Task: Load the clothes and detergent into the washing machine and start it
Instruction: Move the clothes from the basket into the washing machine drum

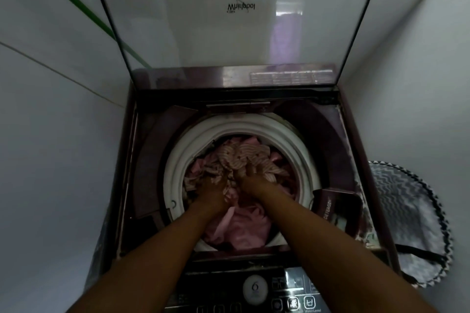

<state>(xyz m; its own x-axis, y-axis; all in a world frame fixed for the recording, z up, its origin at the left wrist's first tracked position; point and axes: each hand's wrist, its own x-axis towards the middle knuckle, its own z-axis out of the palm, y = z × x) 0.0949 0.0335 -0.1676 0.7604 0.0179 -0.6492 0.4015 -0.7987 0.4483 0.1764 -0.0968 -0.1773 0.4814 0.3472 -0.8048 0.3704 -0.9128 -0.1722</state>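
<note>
The head camera looks down into a dark maroon top-loading washing machine (348,134) that stands in a narrow corner between pale walls. Its glass lid (236,33) is raised upright at the back, and a brand name is printed on it, seen mirrored. The round white plastic rim of the drum (287,134) is fully visible, and the drum is filled almost to the rim with clothes.

Both bare forearms reach from the bottom edge into the drum. The left hand (216,188) and the right hand (250,175) are close beside each other on top of the pile, and both are closed around a beige and white striped cloth (241,155), with the fingers pressed into its folds. The striped cloth lies in the middle and the far part of the drum. Under it and around it lies pink clothing (241,226), most visible in the near part of the drum between the two forearms.

At the right near corner of the opening, a small maroon detergent drawer (335,203) is pulled open; I cannot tell if something is inside it. The black control panel (279,292) with a round white dial and small lit icons is at the near edge. On the floor to the right of the machine stands a grey zigzag-patterned laundry basket (407,211).
</note>
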